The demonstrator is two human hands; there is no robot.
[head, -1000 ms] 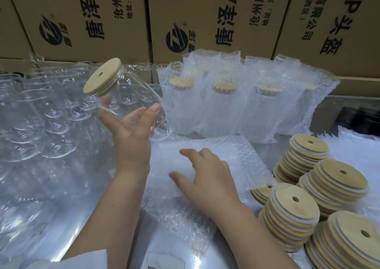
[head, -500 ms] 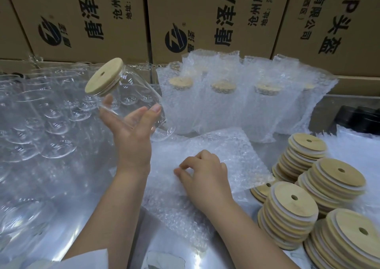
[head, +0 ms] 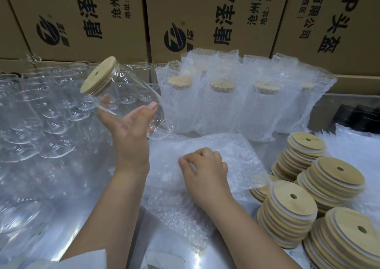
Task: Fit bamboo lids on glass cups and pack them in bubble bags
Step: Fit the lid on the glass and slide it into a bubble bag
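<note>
Holding the lidded glass cup (head: 131, 95) tilted in your left hand (head: 131, 137), your right hand (head: 205, 172) pinches the top bubble bag (head: 232, 153) mid-bench: open its mouth wide, feed base-first.

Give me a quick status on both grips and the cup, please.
Left-hand grip holds the lidded glass cup tilted in the air. Right-hand grip pinches the flat bubble bag. Nothing between cup and bag.
</note>
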